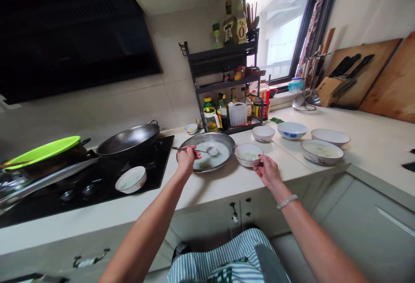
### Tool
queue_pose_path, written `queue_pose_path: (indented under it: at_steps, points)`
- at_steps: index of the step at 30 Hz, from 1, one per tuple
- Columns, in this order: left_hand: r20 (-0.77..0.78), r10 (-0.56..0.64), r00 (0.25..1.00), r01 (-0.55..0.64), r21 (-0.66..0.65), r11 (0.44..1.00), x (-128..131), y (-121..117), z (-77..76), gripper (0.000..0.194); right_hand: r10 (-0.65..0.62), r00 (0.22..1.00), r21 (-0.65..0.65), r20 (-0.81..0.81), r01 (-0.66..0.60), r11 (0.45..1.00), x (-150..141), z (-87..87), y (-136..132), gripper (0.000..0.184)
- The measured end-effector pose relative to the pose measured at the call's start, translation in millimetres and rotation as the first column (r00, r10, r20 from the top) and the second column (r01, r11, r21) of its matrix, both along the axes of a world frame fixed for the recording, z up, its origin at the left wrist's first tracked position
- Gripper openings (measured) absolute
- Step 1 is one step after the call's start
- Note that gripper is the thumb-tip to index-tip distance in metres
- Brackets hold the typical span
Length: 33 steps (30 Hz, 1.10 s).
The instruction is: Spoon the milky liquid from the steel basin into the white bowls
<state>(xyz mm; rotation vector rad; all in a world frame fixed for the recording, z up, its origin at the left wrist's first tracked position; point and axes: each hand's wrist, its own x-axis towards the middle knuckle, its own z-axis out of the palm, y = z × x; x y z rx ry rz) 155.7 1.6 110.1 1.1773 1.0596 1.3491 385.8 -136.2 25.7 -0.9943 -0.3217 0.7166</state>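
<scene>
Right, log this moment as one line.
left hand: holding ladle over metal basin | right hand: touching white bowl beside basin | wok: on hob

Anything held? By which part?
Left hand holds silver metal ladle by its handle. Right hand touches round white dark-rimmed bowl at its right side; grip unclear.

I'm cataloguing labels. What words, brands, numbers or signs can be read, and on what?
"0", on the pale bottle atop the rack; characters above it blurred.
Too small or blurred to read: dark bottle's label, red tub, other rack labels, green print on striped clothing.
</scene>
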Motion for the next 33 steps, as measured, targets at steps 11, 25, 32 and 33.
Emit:
queue_pose_path:
  at_steps: [11, 25, 32, 33]
  points:
    - [0.065, -0.005, 0.998, 0.009, -0.067, 0.998, 2.2, -2.8, 8.9, 0.019, 0.001, 1.000, -0.001, 0.019, -0.001, 1.000, 0.0, 0.1, 0.2, 0.032]
    - [0.072, -0.020, 0.997, 0.026, -0.083, 0.996, 5.5, -10.4, 16.1, 0.019, -0.004, 1.000, 0.010, 0.012, 0.004, 1.000, 0.0, -0.4, 0.0, 0.033]
    - [0.077, -0.036, 0.996, 0.042, -0.079, 0.996, 5.4, -9.6, 15.5, 0.016, -0.001, 1.000, 0.010, 0.013, 0.001, 1.000, -0.3, -0.6, -0.7, 0.032]
    - [0.077, -0.037, 0.996, 0.043, -0.079, 0.996, 5.5, -9.6, 15.8, 0.016, 0.000, 1.000, 0.009, 0.014, -0.001, 1.000, -0.3, -0.6, -0.7, 0.032]
